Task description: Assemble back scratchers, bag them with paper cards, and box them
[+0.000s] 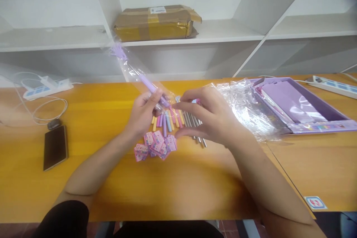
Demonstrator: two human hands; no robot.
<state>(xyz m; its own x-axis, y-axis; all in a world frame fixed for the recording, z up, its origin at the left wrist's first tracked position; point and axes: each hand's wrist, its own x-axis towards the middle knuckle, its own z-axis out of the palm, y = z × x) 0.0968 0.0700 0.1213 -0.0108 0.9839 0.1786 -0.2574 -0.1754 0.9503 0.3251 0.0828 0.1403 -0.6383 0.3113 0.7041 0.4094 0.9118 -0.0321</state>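
Observation:
My left hand (147, 113) is closed around the lilac handle of what looks like a back scratcher (146, 81) in a clear plastic bag. Its thin metal rod and lilac claw-like head point up and to the left. Close to the handle's lower end, my right hand (208, 113) has its thumb and fingers apart, with nothing seen in them. Below the hands lie short pastel sticks (164, 122) in a row, partly hidden, beside several silver metal rods (196, 122). Small pink printed cards (157, 144) are heaped in front of them.
Crumpled clear plastic bags (242, 108) lie right of my right hand, against an open purple box (320, 100). A phone (55, 148), cable and power strip (48, 87) are at left. Behind, a taped carton (156, 24) sits on a white shelf.

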